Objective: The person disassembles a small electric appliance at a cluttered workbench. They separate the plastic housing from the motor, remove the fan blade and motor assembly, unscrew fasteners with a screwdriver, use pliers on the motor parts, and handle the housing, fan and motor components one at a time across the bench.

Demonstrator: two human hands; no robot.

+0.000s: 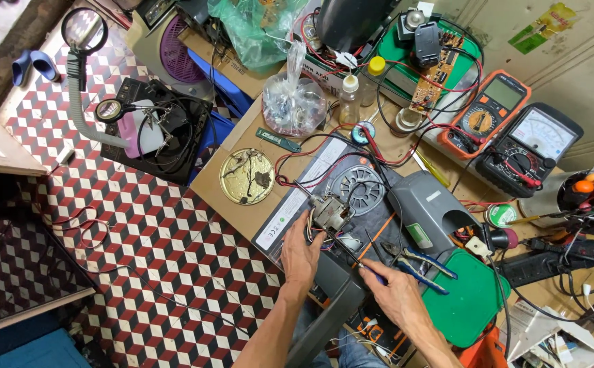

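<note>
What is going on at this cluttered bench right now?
A person sits at a work table crowded with electronics. The left hand steadies a small metal motor-like part with coloured wires on top of a dark flat appliance casing. The right hand holds a thin screwdriver-like tool with its tip at that part. Blue-handled pliers lie just beside the right hand. An orange multimeter and a black analogue meter sit further back, leads trailing.
</note>
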